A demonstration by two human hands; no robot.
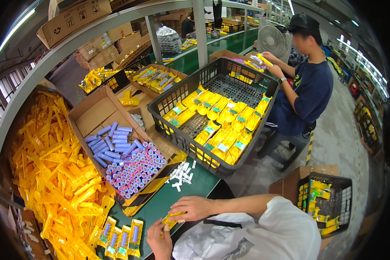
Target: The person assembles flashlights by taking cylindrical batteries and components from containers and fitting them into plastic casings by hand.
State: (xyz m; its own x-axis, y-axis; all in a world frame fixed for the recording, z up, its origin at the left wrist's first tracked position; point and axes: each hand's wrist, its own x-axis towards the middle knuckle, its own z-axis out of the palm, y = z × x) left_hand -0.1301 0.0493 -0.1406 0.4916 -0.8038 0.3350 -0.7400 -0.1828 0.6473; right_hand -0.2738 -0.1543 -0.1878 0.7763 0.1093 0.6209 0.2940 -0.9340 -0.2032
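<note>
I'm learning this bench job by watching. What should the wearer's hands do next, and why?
Probably finish handling the yellow case before reaching for another: the left hand and right hand are both on it, so neither is free. Four other cases with blue batteries lie nearby.

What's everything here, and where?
Crates: several, black, centre, right, back
Shells: many, yellow, heaped left, in crates
Boxes: several, brown, left and back
Batteries: many, purple, in near box
Bench: one, green, lower centre
Filled shells: four, yellow, on bench
Bits: many, white, on bench
Seated worker: one, navy-clad, upper right
Fan: one, grey, upper right
Held piece: one, yellow, lower centre
Left hand: one, bare, on held piece
Right hand: one, bare, on held piece
</note>
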